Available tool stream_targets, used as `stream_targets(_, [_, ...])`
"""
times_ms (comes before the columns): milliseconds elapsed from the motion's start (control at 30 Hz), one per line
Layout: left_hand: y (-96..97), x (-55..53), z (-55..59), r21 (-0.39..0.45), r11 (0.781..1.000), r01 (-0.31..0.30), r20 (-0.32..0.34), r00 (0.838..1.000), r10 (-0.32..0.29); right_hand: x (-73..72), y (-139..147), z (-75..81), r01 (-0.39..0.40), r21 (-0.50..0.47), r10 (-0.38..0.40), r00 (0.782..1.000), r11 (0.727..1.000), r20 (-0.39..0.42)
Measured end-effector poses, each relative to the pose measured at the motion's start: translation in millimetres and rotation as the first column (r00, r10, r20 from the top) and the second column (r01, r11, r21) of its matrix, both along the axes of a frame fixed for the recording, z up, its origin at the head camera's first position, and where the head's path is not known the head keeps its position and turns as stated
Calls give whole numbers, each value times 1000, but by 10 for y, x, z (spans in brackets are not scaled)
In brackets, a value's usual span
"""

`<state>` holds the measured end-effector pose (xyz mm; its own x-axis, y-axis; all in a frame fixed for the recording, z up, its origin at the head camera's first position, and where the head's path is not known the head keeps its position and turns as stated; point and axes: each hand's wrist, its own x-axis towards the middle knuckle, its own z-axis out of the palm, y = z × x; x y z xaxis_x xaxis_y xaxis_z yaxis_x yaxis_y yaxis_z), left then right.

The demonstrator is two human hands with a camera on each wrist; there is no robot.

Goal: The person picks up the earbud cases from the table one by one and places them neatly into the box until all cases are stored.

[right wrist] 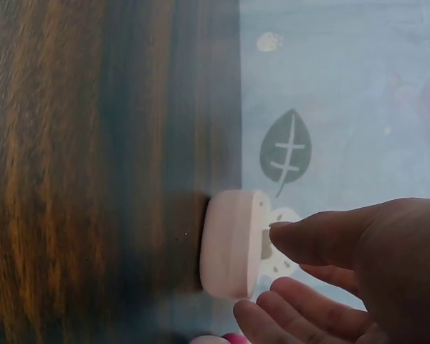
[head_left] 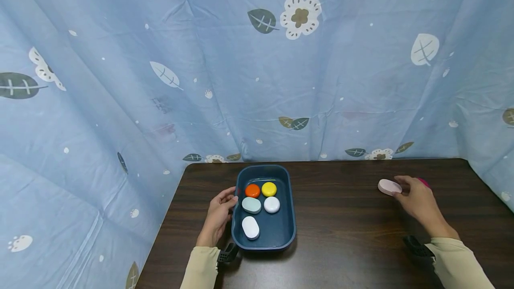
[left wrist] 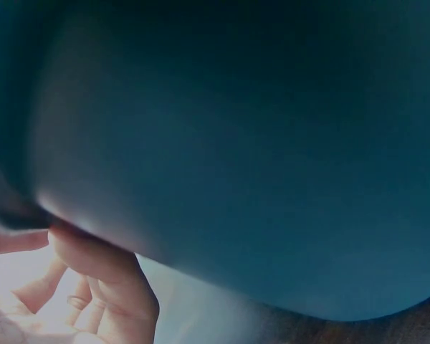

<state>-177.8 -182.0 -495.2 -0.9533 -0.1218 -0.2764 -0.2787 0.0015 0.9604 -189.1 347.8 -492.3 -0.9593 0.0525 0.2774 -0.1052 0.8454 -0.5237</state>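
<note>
- We see the right grip [head_left: 417,200] at the pink oval [head_left: 389,187]: thumb and fingers spread apart, released. Right wrist view shows a gap between thumb and piece; fingertips close to its lower end, contact unclear.
- Pink oval lies on the surface [head_left: 341,226], near the far edge, toward the far right corner.
- Magenta piece [head_left: 424,183] just behind the right grip, mostly hidden by it; nearer the far right corner than the oval.
- Left grip [head_left: 217,213] at the left rim of the blue tray [head_left: 281,235], thumb and fingers touching it. We can't tell if it grasps the rim or just rests there; left wrist view is mostly tray wall.
- Tray sits near the surface's far edge, toward the far left corner, well apart from the pink oval.
- In the tray we count five. Far end: orange disc [head_left: 252,191], yellow disc [head_left: 269,189] to its right. Middle: pale green oval [head_left: 251,205], white disc [head_left: 271,205] to its right. Nearer the front, left side: white oval [head_left: 250,228].
- Blue curtain [head_left: 241,79] with leaves and flowers behind the far edge.
- Both arms: we note pale yellow sleeves [head_left: 459,260].
</note>
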Motion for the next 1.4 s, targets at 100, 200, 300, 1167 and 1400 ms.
stream_targets(100, [2,4,-3,2,1000,-1,0,1000,1,-12,15,-20,1,2,-1,1000,1000,16])
stream_targets(200, [4,10,-2,1,1000,-1,-5,1000,1,-23,27,-34,1,8,-1,999,1000,39])
stream_targets(300, [4,17,-1,-2,1000,0,-9,1000,0,-38,39,-48,-4,15,3,998,1000,60])
stream_targets(1167, [-5,5,-5,-6,1000,1,-1,1000,-1,-168,26,-95,-32,65,20,984,997,178])
stream_targets(1400, [-13,10,-16,0,1000,7,-11,1000,-7,-155,-3,-101,-23,71,10,985,997,171])
